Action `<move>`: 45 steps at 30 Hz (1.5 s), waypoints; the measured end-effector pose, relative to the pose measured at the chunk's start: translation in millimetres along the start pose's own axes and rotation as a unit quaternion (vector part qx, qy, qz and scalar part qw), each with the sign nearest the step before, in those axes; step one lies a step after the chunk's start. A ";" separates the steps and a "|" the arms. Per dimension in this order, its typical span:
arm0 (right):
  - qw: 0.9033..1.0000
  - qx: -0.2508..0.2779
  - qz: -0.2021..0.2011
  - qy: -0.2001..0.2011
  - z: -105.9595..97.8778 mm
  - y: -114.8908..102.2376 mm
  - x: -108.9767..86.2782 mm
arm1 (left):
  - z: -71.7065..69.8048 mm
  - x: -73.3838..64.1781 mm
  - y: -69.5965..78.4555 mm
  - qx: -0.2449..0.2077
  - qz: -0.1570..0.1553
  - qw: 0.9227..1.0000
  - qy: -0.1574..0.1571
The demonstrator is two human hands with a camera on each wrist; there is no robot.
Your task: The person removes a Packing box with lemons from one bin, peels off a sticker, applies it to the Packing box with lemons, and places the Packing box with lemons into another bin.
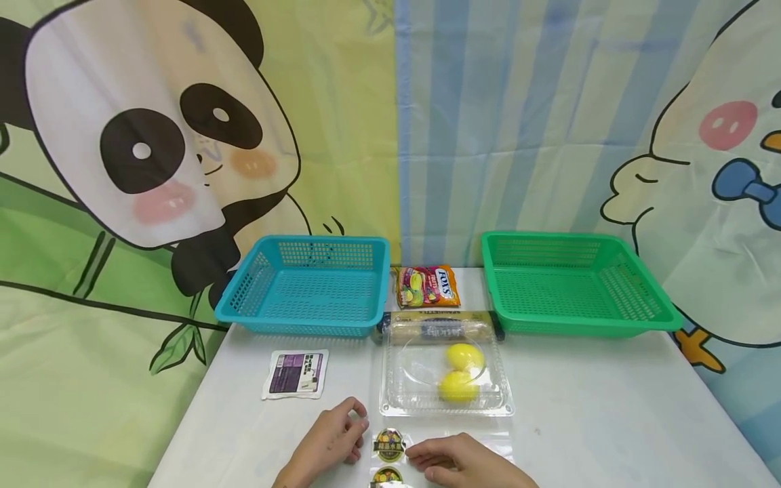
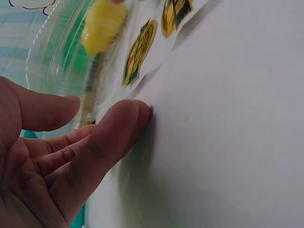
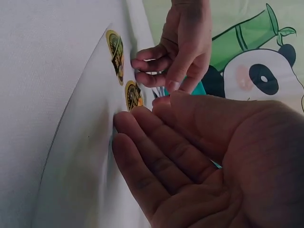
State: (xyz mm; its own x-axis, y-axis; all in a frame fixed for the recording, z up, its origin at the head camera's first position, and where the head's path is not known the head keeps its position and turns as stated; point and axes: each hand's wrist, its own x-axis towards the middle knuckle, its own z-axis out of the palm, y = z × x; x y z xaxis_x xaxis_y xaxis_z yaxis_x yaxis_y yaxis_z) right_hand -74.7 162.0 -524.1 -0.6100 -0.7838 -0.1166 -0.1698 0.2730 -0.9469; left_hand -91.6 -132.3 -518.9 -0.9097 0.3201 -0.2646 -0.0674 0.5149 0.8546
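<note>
A sheet of stickers (image 1: 379, 468) lies at the near middle of the table, showing round gold-and-black stickers with fruit pictures. The upper sticker (image 1: 389, 444) sits between my hands. My left hand (image 1: 334, 437) rests just left of the sheet, fingers loosely bent and holding nothing; the left wrist view shows its thumb apart from the fingers. My right hand (image 1: 466, 464) lies over the sheet's right part, index fingertip right at the upper sticker's edge. Its fingers (image 3: 142, 183) are relaxed in the right wrist view. Just beyond stands a clear plastic clamshell box (image 1: 396, 400) with two yellow lemons (image 1: 459, 386) inside.
Behind the box lie a spaghetti pack (image 1: 448, 327) and a Fox's candy bag (image 1: 427, 286). A blue basket (image 1: 323, 295) stands back left, a green basket (image 1: 555, 288) back right. At left lies a purple-and-white packet (image 1: 296, 374). A cartoon curtain (image 1: 348, 135) hangs behind.
</note>
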 end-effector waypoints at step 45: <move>0.968 -0.218 -0.080 0.095 13.5 -18.6 24.4 | 17.9 3.8 -6.7 -0.089 0.038 0.992 -0.083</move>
State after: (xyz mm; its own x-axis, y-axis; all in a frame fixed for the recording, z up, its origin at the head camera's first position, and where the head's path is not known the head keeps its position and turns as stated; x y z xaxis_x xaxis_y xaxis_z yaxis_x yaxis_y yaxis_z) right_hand -76.0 130.2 -513.4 -0.6736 -0.7296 0.1179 -0.5596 0.3992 -0.7263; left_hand -87.3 -120.3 -533.7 -0.8362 0.4865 -0.2531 -0.0853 0.3405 0.9364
